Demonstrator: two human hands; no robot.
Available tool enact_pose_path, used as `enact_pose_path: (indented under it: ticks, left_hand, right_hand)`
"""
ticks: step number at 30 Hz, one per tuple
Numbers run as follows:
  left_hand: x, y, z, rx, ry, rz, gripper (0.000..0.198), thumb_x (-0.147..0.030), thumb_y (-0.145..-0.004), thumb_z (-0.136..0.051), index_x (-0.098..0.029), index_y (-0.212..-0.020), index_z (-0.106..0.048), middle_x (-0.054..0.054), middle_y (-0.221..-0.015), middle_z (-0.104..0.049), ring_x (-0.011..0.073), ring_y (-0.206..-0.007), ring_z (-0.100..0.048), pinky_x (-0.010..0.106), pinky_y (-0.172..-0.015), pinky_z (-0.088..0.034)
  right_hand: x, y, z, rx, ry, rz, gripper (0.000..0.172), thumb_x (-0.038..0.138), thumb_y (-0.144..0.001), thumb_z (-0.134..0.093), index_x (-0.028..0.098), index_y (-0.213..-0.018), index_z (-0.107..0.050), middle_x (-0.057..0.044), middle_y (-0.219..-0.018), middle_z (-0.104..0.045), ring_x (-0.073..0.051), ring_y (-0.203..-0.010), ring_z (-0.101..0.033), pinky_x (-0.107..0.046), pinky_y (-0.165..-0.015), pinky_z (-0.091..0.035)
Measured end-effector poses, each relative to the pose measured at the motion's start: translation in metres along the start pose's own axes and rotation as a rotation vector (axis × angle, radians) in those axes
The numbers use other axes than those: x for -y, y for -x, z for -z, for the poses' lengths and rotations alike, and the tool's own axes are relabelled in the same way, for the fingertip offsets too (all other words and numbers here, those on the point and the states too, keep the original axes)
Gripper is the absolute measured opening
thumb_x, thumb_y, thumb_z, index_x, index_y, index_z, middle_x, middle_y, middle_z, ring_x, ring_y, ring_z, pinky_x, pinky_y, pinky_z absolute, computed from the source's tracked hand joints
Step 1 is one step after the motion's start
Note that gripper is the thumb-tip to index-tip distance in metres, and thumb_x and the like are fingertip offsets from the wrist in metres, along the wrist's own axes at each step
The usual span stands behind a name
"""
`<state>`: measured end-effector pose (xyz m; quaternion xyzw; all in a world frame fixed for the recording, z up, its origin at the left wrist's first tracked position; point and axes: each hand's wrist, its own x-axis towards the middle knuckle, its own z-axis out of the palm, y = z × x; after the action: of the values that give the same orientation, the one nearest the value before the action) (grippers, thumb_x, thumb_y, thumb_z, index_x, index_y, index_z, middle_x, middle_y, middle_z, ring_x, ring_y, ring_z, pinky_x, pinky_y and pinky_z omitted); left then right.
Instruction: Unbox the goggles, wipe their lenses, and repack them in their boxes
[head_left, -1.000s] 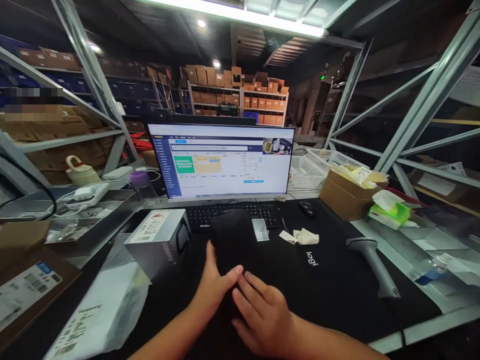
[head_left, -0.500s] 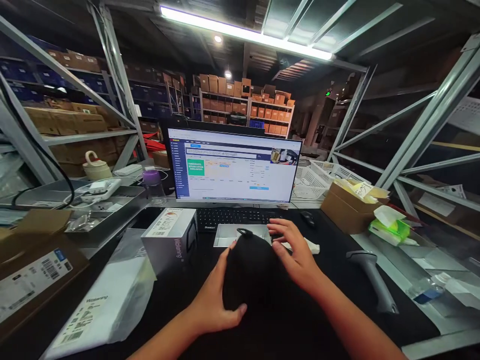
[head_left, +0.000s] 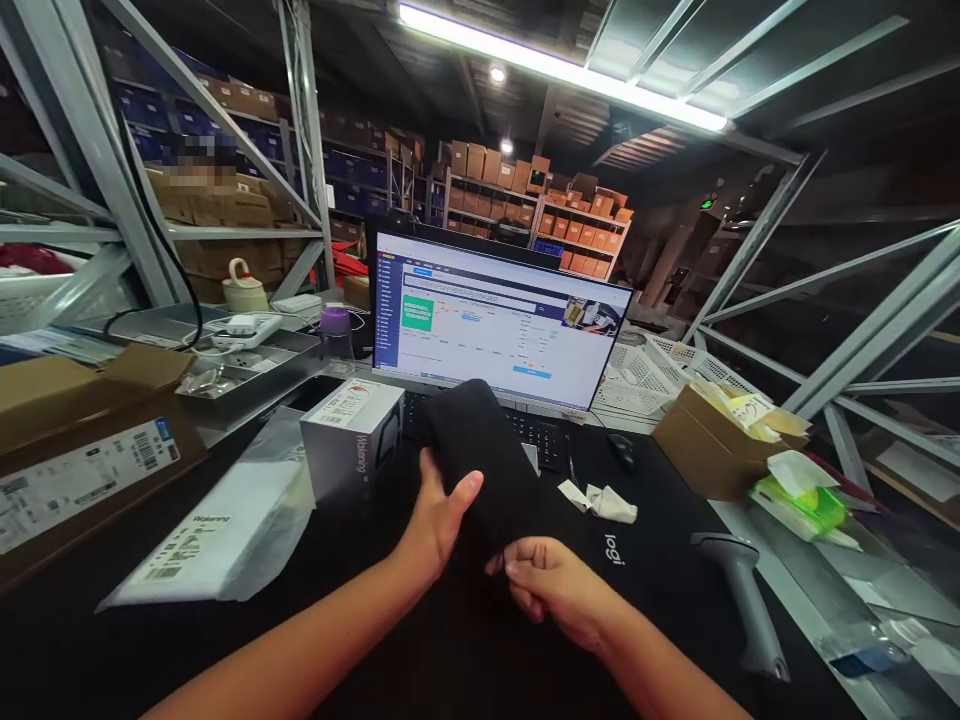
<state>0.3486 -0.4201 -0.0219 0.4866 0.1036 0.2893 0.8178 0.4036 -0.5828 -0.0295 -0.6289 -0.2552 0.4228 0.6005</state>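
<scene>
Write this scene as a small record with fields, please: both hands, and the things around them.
Left hand: holds a soft-looking long black case
Right hand: closed in a pinch at the case's near end; what it pinches is unclear
Left of case: grey rectangular box; white plastic-wrapped package
Right of case: crumpled off-white paper; grey handheld scanner
Behind case: lit rectangular monitor
</scene>
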Motion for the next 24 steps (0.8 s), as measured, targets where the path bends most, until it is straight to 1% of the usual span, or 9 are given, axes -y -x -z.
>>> enact_pose_path:
  ticks: [3,5,8,11,16,18,20,22,24]
  left_hand:
    - [0.003,-0.001,0.005,-0.012,-0.007,-0.018,0.082,-0.050,-0.074,-0.078,-0.026,-0.142,-0.038,0.011,-0.137,-0.059,0.0306,-0.128,-0.056,0.045,-0.110,-0.043]
    - [0.004,0.001,0.007,-0.011,-0.016,-0.019,0.084,-0.048,-0.074,-0.079,-0.025,-0.143,-0.037,0.013,-0.138,-0.059,0.0313,-0.129,-0.055,0.046,-0.111,-0.042]
    - [0.006,0.005,0.010,-0.030,-0.025,-0.034,0.086,-0.048,-0.073,-0.080,-0.024,-0.143,-0.037,0.014,-0.138,-0.059,0.0317,-0.130,-0.054,0.046,-0.112,-0.041]
    - [0.008,0.011,0.009,-0.016,-0.013,-0.041,0.079,-0.051,-0.077,-0.076,-0.024,-0.141,-0.039,0.013,-0.135,-0.061,0.0302,-0.129,-0.056,0.046,-0.112,-0.041]
    - [0.007,0.013,0.015,-0.001,0.022,-0.022,0.080,-0.052,-0.076,-0.076,-0.022,-0.141,-0.040,0.015,-0.136,-0.061,0.0311,-0.131,-0.054,0.046,-0.113,-0.040]
    - [0.007,0.011,0.020,-0.006,0.036,-0.015,0.086,-0.051,-0.072,-0.079,-0.021,-0.142,-0.037,0.016,-0.137,-0.059,0.0330,-0.133,-0.052,0.048,-0.113,-0.039]
    - [0.008,0.011,0.024,-0.006,0.053,-0.003,0.088,-0.051,-0.073,-0.078,-0.021,-0.144,-0.035,0.017,-0.137,-0.059,0.0340,-0.134,-0.050,0.050,-0.113,-0.039]
    - [0.010,0.011,0.026,0.007,0.072,0.013,0.086,-0.054,-0.077,-0.075,-0.021,-0.144,-0.033,0.017,-0.138,-0.058,0.0335,-0.135,-0.050,0.050,-0.113,-0.039]
    - [0.013,0.013,0.026,0.032,0.091,0.032,0.086,-0.056,-0.078,-0.073,-0.021,-0.145,-0.032,0.017,-0.140,-0.057,0.0324,-0.135,-0.050,0.048,-0.113,-0.039]
  right_hand:
    - [-0.001,0.002,-0.006,-0.048,0.015,0.053,0.052,0.066,-0.071,-0.074,0.017,-0.076,-0.059,0.009,-0.048,-0.044,-0.006,-0.041,-0.035,-0.021,-0.043,-0.024]
    - [-0.005,0.003,-0.010,-0.059,0.048,0.048,0.053,0.068,-0.071,-0.071,0.017,-0.072,-0.057,0.008,-0.047,-0.042,-0.006,-0.041,-0.035,-0.021,-0.043,-0.025]
    - [-0.013,0.000,-0.013,-0.128,0.087,0.033,0.056,0.071,-0.069,-0.072,0.019,-0.077,-0.054,0.007,-0.057,-0.049,-0.007,-0.045,-0.041,-0.021,-0.045,-0.029]
    - [-0.021,-0.006,-0.015,-0.178,0.116,0.081,0.062,0.074,-0.063,-0.076,0.019,-0.082,-0.054,0.005,-0.068,-0.055,-0.008,-0.050,-0.046,-0.022,-0.048,-0.034]
    - [-0.032,-0.004,-0.019,-0.149,0.093,0.009,0.065,0.080,-0.066,-0.069,0.017,-0.069,-0.053,0.005,-0.056,-0.048,-0.005,-0.043,-0.035,-0.022,-0.044,-0.026]
    - [-0.033,0.002,-0.019,-0.160,0.131,0.028,0.063,0.078,-0.070,-0.066,0.017,-0.078,-0.057,0.003,-0.062,-0.053,-0.006,-0.044,-0.039,-0.022,-0.043,-0.029]
    - [-0.032,0.006,-0.018,-0.285,0.169,0.073,0.065,0.077,-0.068,-0.070,0.019,-0.094,-0.058,0.000,-0.077,-0.059,-0.010,-0.051,-0.050,-0.023,-0.045,-0.038]
    - [-0.029,0.007,-0.018,-0.431,0.183,0.114,0.075,0.073,-0.057,-0.079,0.022,-0.107,-0.054,-0.001,-0.088,-0.061,-0.015,-0.062,-0.057,-0.027,-0.049,-0.046]
    - [-0.028,0.003,-0.021,-0.443,0.178,0.122,0.076,0.071,-0.052,-0.083,0.023,-0.104,-0.054,-0.001,-0.083,-0.061,-0.018,-0.066,-0.059,-0.031,-0.056,-0.050]
